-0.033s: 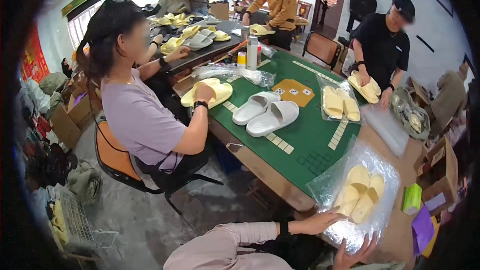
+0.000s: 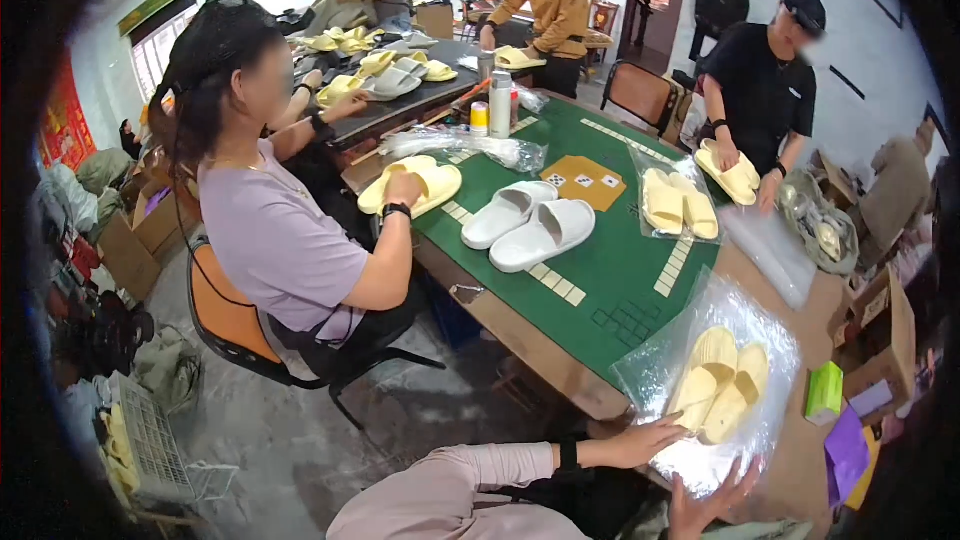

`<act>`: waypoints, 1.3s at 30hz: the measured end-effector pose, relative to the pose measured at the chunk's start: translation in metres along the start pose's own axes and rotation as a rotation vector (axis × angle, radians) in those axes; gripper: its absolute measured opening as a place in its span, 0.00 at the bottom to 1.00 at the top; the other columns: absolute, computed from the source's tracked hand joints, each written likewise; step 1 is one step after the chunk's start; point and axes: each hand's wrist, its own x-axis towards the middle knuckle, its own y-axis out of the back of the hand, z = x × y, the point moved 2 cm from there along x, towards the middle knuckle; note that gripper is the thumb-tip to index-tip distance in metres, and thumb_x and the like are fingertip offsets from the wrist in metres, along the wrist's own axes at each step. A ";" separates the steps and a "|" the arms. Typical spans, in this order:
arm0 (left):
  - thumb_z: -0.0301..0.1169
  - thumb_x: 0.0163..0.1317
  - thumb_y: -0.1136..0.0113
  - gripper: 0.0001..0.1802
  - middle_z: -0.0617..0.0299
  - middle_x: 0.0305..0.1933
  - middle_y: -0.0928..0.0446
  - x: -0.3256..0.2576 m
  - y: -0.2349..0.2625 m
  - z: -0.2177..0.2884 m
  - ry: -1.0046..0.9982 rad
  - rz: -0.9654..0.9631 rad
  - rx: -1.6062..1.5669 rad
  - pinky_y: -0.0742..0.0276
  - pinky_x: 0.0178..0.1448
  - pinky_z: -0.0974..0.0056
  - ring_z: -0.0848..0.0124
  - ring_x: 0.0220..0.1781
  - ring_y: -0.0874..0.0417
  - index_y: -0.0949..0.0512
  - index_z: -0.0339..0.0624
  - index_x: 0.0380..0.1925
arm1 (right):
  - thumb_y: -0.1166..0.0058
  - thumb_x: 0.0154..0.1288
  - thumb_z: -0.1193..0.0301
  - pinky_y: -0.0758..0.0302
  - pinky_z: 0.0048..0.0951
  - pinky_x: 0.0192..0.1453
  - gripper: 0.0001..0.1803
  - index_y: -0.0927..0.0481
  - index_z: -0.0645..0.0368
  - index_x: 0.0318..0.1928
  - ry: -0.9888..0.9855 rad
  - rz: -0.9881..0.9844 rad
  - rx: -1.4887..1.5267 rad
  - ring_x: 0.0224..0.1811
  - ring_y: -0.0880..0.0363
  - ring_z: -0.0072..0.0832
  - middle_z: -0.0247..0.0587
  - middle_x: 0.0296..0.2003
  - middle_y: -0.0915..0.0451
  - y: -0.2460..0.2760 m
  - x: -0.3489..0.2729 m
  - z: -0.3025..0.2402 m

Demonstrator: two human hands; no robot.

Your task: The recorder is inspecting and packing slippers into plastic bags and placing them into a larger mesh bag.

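Observation:
A pair of yellow slippers (image 2: 720, 385) lies side by side in a clear plastic bag (image 2: 775, 340) at the near right corner of the table, toes pointing away from me. My left hand (image 2: 648, 442) rests on the bag's near left part, fingers stretched toward the heel of the left slipper. Lower down, my right hand (image 2: 715, 502) lies against the bag's near edge with its fingers spread. Neither hand is closed round anything. Glare on the plastic hides part of the bag's near end.
Grey slippers (image 2: 528, 225) and bagged yellow slippers (image 2: 681, 204) lie on the green table mat (image 2: 590, 325). A stack of clear bags (image 2: 770, 255), a green box (image 2: 824, 393) and a purple packet (image 2: 847, 455) are on the right. Co-workers handle yellow slippers at left and far right.
The whole view has shifted very slightly. My hands and the bagged slippers stay practically where they were.

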 end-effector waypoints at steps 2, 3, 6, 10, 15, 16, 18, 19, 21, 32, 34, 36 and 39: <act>0.31 0.71 0.60 0.20 0.47 0.74 0.52 0.001 -0.009 0.000 -0.022 -0.045 -0.036 0.40 0.68 0.58 0.52 0.71 0.42 0.33 0.46 0.62 | 0.27 0.35 0.52 0.58 0.49 0.74 0.62 0.47 0.68 0.68 -0.201 -0.401 -0.209 0.74 0.60 0.50 0.60 0.70 0.53 -0.008 0.015 -0.005; 0.31 0.72 0.61 0.19 0.49 0.73 0.50 0.002 -0.012 0.008 -0.121 -0.079 -0.076 0.41 0.69 0.59 0.54 0.71 0.41 0.32 0.43 0.60 | 0.32 0.44 0.58 0.52 0.46 0.72 0.54 0.47 0.64 0.69 -0.213 -0.453 -0.198 0.71 0.54 0.53 0.61 0.69 0.50 -0.011 0.010 0.003; 0.34 0.73 0.61 0.19 0.51 0.69 0.41 -0.001 -0.004 0.037 -0.236 -0.310 -0.210 0.45 0.71 0.59 0.56 0.71 0.43 0.30 0.39 0.57 | 0.36 0.50 0.67 0.38 0.42 0.66 0.45 0.43 0.60 0.68 -0.632 -0.357 0.390 0.64 0.38 0.54 0.61 0.67 0.45 -0.059 -0.019 0.050; 0.29 0.66 0.49 0.25 0.50 0.72 0.45 -0.003 0.009 0.040 -0.293 -0.138 -0.123 0.52 0.74 0.54 0.56 0.74 0.47 0.35 0.42 0.63 | 0.45 0.56 0.78 0.27 0.35 0.55 0.29 0.32 0.64 0.60 -0.253 -0.181 0.016 0.47 0.24 0.40 0.55 0.58 0.31 -0.055 -0.014 0.047; 0.47 0.65 0.50 0.30 0.40 0.70 0.47 0.013 0.018 -0.004 0.001 0.051 0.797 0.65 0.71 0.36 0.38 0.72 0.55 0.37 0.47 0.64 | 0.53 0.70 0.73 0.26 0.29 0.54 0.18 0.34 0.66 0.57 -0.708 0.275 0.592 0.45 0.29 0.24 0.41 0.46 0.28 -0.013 -0.027 0.092; 0.48 0.65 0.51 0.28 0.40 0.70 0.47 0.011 0.018 -0.018 0.106 -0.037 0.810 0.65 0.70 0.33 0.35 0.72 0.56 0.33 0.48 0.62 | 0.55 0.71 0.71 0.24 0.31 0.50 0.21 0.38 0.67 0.61 -0.748 0.287 0.613 0.48 0.28 0.26 0.43 0.51 0.30 0.005 -0.032 0.102; 0.48 0.65 0.50 0.27 0.39 0.69 0.46 0.010 0.014 -0.028 -0.005 -0.024 0.892 0.63 0.69 0.32 0.36 0.72 0.55 0.30 0.48 0.60 | 0.53 0.71 0.70 0.25 0.30 0.50 0.23 0.39 0.64 0.62 -0.871 0.538 0.846 0.48 0.27 0.26 0.42 0.51 0.29 0.041 -0.032 0.097; 0.47 0.63 0.48 0.26 0.39 0.68 0.44 0.011 0.011 -0.030 -0.030 0.017 0.884 0.60 0.68 0.33 0.37 0.71 0.51 0.28 0.48 0.57 | 0.53 0.71 0.69 0.25 0.28 0.49 0.22 0.38 0.65 0.61 -0.823 0.595 0.868 0.47 0.27 0.26 0.42 0.50 0.28 0.066 -0.036 0.103; 0.46 0.60 0.43 0.24 0.40 0.66 0.40 0.016 -0.003 -0.024 -0.086 0.043 0.888 0.52 0.67 0.36 0.39 0.68 0.45 0.24 0.47 0.54 | 0.54 0.72 0.68 0.26 0.26 0.49 0.21 0.37 0.66 0.60 -0.794 0.704 0.824 0.46 0.26 0.26 0.41 0.50 0.26 0.119 -0.062 0.117; 0.40 0.64 0.48 0.26 0.38 0.68 0.43 0.008 -0.015 0.018 0.063 -0.134 1.079 0.56 0.70 0.38 0.42 0.72 0.49 0.32 0.39 0.60 | 0.51 0.66 0.73 0.28 0.32 0.51 0.16 0.27 0.65 0.53 -0.535 0.453 -0.550 0.45 0.24 0.34 0.46 0.40 0.21 0.258 -0.141 0.062; 0.39 0.64 0.48 0.26 0.39 0.68 0.43 0.010 -0.018 0.010 0.018 -0.138 1.086 0.55 0.70 0.38 0.41 0.71 0.48 0.32 0.40 0.60 | 0.51 0.63 0.73 0.29 0.35 0.51 0.17 0.28 0.66 0.52 -0.674 0.560 -0.493 0.45 0.25 0.42 0.51 0.41 0.23 0.269 -0.133 0.045; 0.39 0.64 0.48 0.25 0.40 0.68 0.43 0.012 -0.011 -0.003 0.048 -0.096 1.113 0.54 0.69 0.37 0.41 0.71 0.47 0.32 0.41 0.60 | 0.50 0.59 0.74 0.29 0.39 0.51 0.18 0.28 0.67 0.50 -0.783 0.630 -0.358 0.45 0.25 0.50 0.56 0.42 0.24 0.265 -0.134 0.048; 0.37 0.60 0.44 0.25 0.42 0.68 0.42 0.017 -0.021 0.001 -0.183 -0.112 0.992 0.50 0.68 0.37 0.42 0.69 0.44 0.29 0.40 0.57 | 0.48 0.57 0.77 0.28 0.36 0.48 0.17 0.28 0.67 0.48 -0.759 0.652 -0.755 0.43 0.24 0.48 0.53 0.41 0.24 0.273 -0.134 0.038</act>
